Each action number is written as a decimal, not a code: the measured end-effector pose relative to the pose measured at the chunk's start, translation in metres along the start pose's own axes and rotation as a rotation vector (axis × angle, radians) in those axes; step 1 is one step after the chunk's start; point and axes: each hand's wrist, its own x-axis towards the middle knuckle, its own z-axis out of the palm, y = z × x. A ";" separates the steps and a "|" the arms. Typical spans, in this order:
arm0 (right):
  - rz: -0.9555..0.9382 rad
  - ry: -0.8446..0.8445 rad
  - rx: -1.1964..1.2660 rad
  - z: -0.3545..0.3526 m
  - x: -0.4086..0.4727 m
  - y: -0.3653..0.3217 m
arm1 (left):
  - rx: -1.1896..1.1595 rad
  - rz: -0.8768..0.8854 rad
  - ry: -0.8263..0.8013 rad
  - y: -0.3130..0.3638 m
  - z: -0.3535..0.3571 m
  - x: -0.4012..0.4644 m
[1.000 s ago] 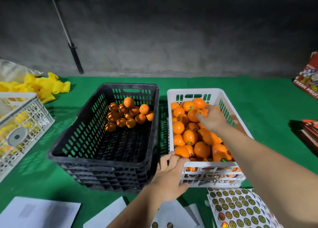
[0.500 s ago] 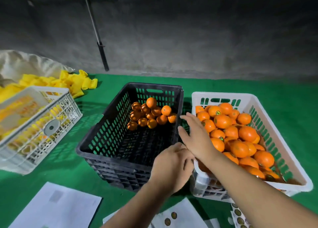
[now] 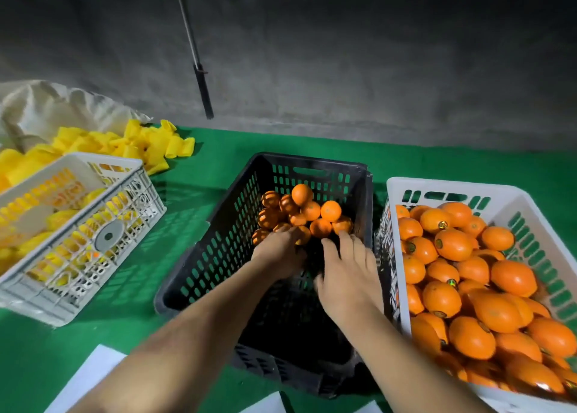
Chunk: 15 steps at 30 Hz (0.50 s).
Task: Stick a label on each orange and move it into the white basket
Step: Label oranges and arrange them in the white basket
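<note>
Both bare hands reach into the black slatted plastic crate at the centre of the green-covered table. The left hand lies over the near edge of the heap of small unlabelled oranges piled at the crate's far end, about 12 o'clock from the hands; its fingertips are hidden among the fruit, so whether it grips one cannot be told. The right hand, just at 3 o'clock of the left, has its fingers stretched forward and loosely spread, a fingertip touching an orange at the heap's right edge, gripping nothing. At 3 o'clock of the black crate, right beside it, the white slatted plastic basket is heaped with larger oranges, several showing small round stickers. At 9 o'clock stands a light grey plastic crate holding yellow pieces, with a pile of yellow foam sleeves and a pale sack behind it at 10 o'clock. White paper sheets lie at 7 o'clock near the table's front edge.
</note>
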 end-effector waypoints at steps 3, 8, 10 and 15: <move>0.014 -0.036 -0.017 -0.003 0.001 -0.002 | 0.142 -0.050 -0.065 -0.005 0.015 0.058; 0.068 -0.065 0.041 -0.008 0.003 0.001 | 0.298 -0.110 -0.064 -0.012 0.027 0.151; 0.086 -0.081 0.060 -0.006 0.005 0.001 | 0.309 -0.118 -0.108 -0.015 0.028 0.181; 0.081 -0.139 0.035 -0.009 0.006 -0.002 | 0.173 -0.081 -0.065 -0.030 0.041 0.202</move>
